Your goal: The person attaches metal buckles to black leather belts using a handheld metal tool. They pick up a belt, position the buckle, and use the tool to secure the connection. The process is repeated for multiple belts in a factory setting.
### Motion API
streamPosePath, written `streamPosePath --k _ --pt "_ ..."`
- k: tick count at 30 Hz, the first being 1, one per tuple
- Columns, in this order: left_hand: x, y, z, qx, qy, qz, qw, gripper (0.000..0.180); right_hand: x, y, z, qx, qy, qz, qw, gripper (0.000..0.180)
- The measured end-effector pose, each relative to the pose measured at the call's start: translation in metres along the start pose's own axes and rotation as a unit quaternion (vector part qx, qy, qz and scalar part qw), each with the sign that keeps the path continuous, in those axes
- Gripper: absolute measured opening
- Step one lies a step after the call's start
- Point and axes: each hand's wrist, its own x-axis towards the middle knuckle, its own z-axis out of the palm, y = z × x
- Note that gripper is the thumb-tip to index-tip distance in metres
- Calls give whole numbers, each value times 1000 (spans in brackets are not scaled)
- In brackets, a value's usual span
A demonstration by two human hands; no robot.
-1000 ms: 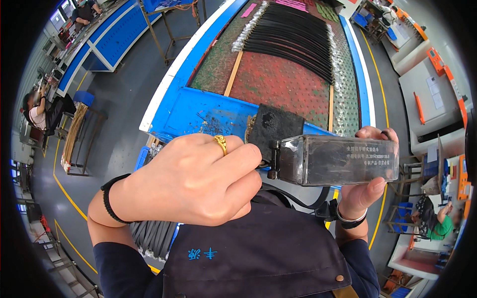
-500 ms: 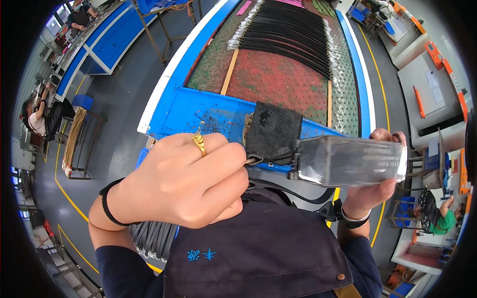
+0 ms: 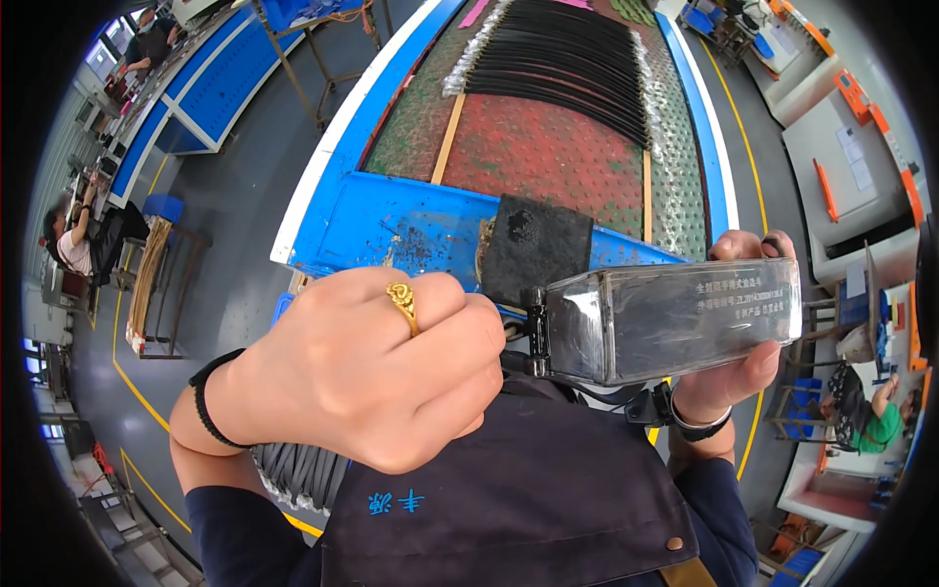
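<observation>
My right hand (image 3: 748,367) grips a flat silver-grey pouch pack (image 3: 675,318), held level close to the camera, with printed lettering on its face. A small black connector (image 3: 534,328) sits at the pack's left end. My left hand (image 3: 372,372), fingers curled into a fist and wearing a gold ring, pinches at that connector end; what lies between its fingertips is hidden. A black foam block (image 3: 533,249) stands on the blue bench edge (image 3: 391,220) just behind the pack. I wear a dark apron.
Rows of black strips (image 3: 567,73) lie on the red and green matted bench surface (image 3: 548,157). More bundled strips (image 3: 293,474) hang below my left wrist. Other people work at the far left (image 3: 73,240) and lower right (image 3: 871,411). Grey floor with yellow lines surrounds the bench.
The pack has shifted slightly right and tilted, its left end dropping. My left hand has rolled so the ring faces up more and stays at the connector end.
</observation>
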Motion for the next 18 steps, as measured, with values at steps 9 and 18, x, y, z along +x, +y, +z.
streamPosePath --k 9,18 --pt "0 0 5 15 20 9 1000 13 -2 5 -2 11 -17 -20 1000 89" --pt "-3 -3 4 42 24 22 999 13 6 23 -25 92 -66 -33 993 71"
